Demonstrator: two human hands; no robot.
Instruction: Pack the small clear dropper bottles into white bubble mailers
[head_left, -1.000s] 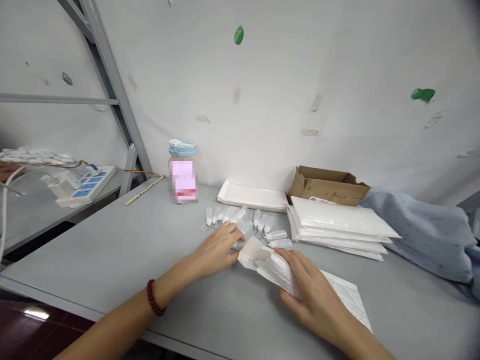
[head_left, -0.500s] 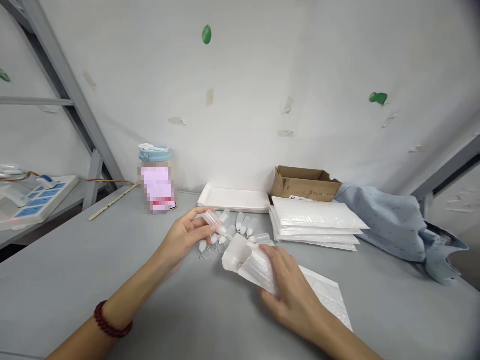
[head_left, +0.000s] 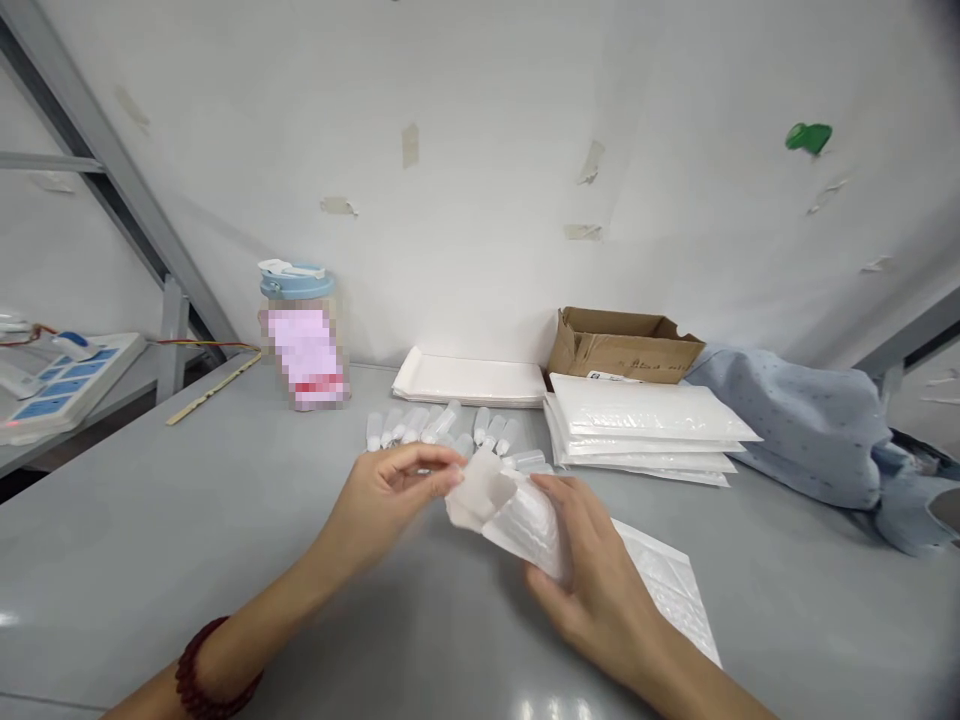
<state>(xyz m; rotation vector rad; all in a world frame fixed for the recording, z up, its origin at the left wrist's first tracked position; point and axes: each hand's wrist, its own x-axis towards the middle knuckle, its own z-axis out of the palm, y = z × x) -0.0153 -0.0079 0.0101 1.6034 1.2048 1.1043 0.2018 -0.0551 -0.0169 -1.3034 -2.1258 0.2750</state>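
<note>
My right hand (head_left: 589,560) grips a white bubble mailer (head_left: 525,525) around its side, holding it tilted with its mouth toward the left. My left hand (head_left: 394,500) pinches the edge of the mailer's flap between thumb and fingertips; no bottle shows in it. Whatever lies inside the mailer is hidden. Just beyond my hands, several small clear squeeze bottles (head_left: 441,422) with pale caps lie in a loose group on the grey table. Another bubble mailer (head_left: 671,585) lies flat under my right forearm.
A stack of bubble mailers (head_left: 652,415) sits at the right, before an open cardboard box (head_left: 630,350). Flat white mailers (head_left: 472,378) lie against the wall. A blue-lidded cup (head_left: 296,282) stands behind a blurred phone-like panel (head_left: 306,350). Blue cloth (head_left: 802,430) covers the right side.
The bottle that was in my left hand is no longer visible there. That hand has moved right and closed on the mailer's flap. My right hand keeps its grip; the view has shifted slightly.
</note>
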